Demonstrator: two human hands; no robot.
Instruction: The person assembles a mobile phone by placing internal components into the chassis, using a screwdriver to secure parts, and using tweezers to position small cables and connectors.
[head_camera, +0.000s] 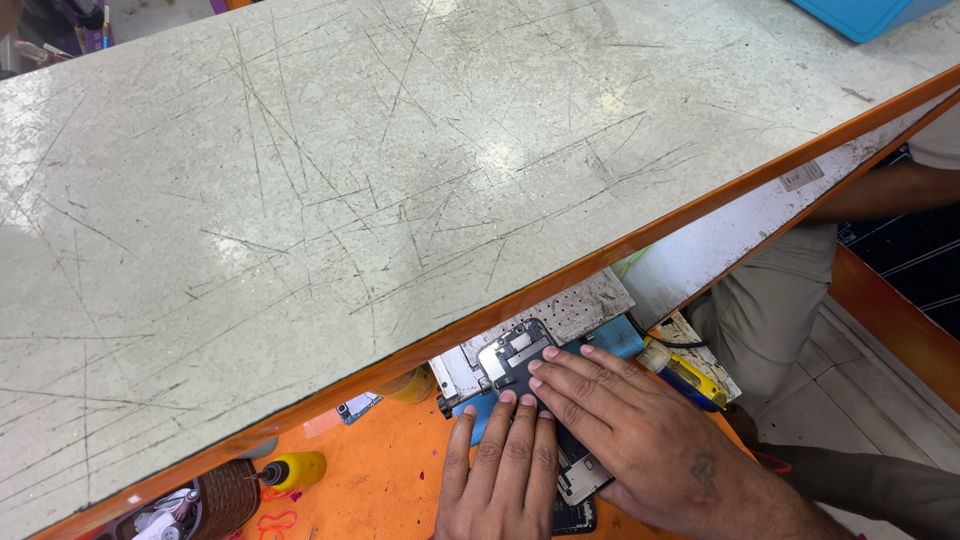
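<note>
Below a scratched counter (350, 180), left hand (500, 470) and right hand (640, 430) press flat, fingers extended, on an opened phone (515, 358).

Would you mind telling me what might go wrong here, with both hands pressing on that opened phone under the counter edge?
1. The left hand and right hand press flat on the opened phone; its exposed internal parts could perhaps be strained or smudged.
2. The scratched counter top hides much of the orange work surface, so parts there are hard to see.
3. The yellow bottle lies on its side nearby and might leak.
</note>
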